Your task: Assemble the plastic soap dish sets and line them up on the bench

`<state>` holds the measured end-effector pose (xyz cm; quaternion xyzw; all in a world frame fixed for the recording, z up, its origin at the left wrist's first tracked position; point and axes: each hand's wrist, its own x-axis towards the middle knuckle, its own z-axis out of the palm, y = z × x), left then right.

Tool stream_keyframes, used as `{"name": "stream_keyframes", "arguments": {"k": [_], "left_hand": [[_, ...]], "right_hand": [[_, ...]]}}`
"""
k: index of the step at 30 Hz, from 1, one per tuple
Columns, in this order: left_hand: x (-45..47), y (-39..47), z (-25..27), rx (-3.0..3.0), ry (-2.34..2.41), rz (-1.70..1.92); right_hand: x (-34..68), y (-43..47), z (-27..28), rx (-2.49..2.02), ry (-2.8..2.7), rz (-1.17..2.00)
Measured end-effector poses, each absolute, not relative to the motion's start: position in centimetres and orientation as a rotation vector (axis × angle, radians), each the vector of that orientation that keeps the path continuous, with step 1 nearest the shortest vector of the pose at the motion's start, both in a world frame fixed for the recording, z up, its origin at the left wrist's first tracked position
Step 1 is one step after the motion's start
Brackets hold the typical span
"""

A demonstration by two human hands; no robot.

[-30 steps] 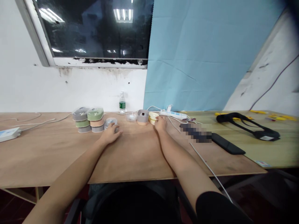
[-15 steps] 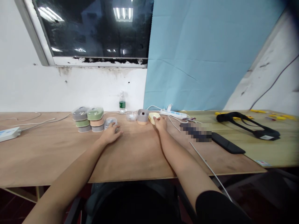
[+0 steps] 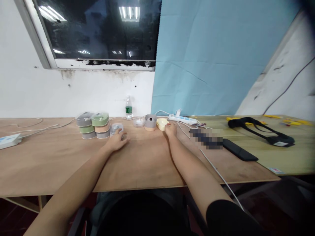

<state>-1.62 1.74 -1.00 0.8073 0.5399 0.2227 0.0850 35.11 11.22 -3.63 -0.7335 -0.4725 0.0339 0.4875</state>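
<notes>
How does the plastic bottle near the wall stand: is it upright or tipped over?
Upright: the bottle stands on the wooden table, with its narrow neck at the top and its green label below.

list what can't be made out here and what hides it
All in the head view:
Yellow container: right side behind the right hand
Clear container nearest the left hand: partly behind it
Dark item: pixelated
White block: cut off by left edge
Bottle label: text too small

Yellow container (image 3: 161, 124), pale and plain; two-tone container (image 3: 150, 122), grey above peach. Left stack (image 3: 85, 122), top down: grey, green, grey; neighbouring stack (image 3: 101, 122): green, peach, grey. Bench (image 3: 137, 164), brown; sheet (image 3: 209, 55), light blue; sleeve (image 3: 223, 216), black.
</notes>
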Motion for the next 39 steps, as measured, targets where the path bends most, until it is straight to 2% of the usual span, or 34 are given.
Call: {"name": "stream_keyframes", "arguments": {"k": [18, 39], "left_hand": [[-1.66, 1.59, -0.9, 2.425, 1.575, 0.627], [-1.53, 1.54, -0.84, 2.42, 1.573, 0.634]], "right_hand": [[35.01, 11.2, -3.41, -1.752, -1.151, 0.169], [34.96, 11.32, -3.99, -1.753, -1.265, 0.116]]}}
